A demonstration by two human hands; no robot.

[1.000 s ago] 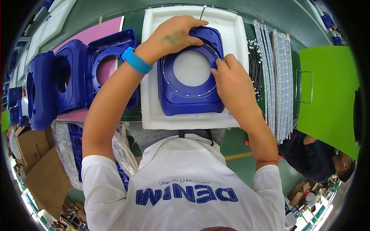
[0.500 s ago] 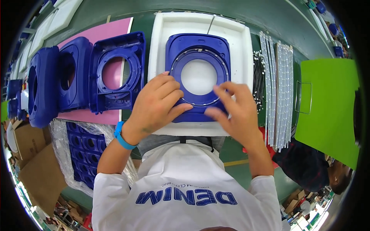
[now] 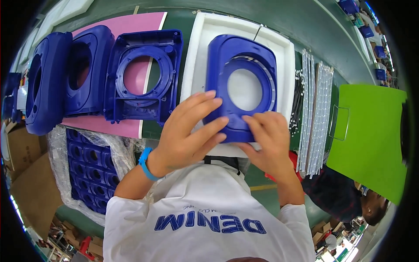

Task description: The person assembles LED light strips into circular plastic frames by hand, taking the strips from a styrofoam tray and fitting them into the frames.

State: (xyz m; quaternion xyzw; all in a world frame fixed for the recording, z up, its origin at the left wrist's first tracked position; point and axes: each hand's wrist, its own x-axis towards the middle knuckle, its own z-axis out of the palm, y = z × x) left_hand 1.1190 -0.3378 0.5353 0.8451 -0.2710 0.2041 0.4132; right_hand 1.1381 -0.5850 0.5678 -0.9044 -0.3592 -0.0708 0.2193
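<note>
A blue plastic housing [image 3: 218, 56] with a large round opening sits tilted in a white foam tray [image 3: 195, 52], its left outer wall showing. Inside its ring-shaped groove runs a strip with small white pieces [image 3: 267, 72]. My left hand [image 3: 190, 131] grips the housing's near left corner, fingers spread along the side and thumb by the near edge. At the near right my right hand [image 3: 269, 139] holds the lower edge, fingers bent on top and thumb below. What lies under my fingertips is hidden.
Three more blue housings [image 3: 114, 65] stand at the left on a pink sheet [image 3: 144, 24]. Right of the tray lie black wires [image 3: 297, 102], long white light strips [image 3: 321, 118] and a lime-green bin [image 3: 366, 135]. A plastic-wrapped stack of blue parts [image 3: 89, 159] is at the lower left. A person [image 3: 340, 192] is at the lower right.
The housing has tilted and turned slightly in the tray. My left hand has moved from the ring to the near left corner, and my right hand from the ring down to the near edge.
</note>
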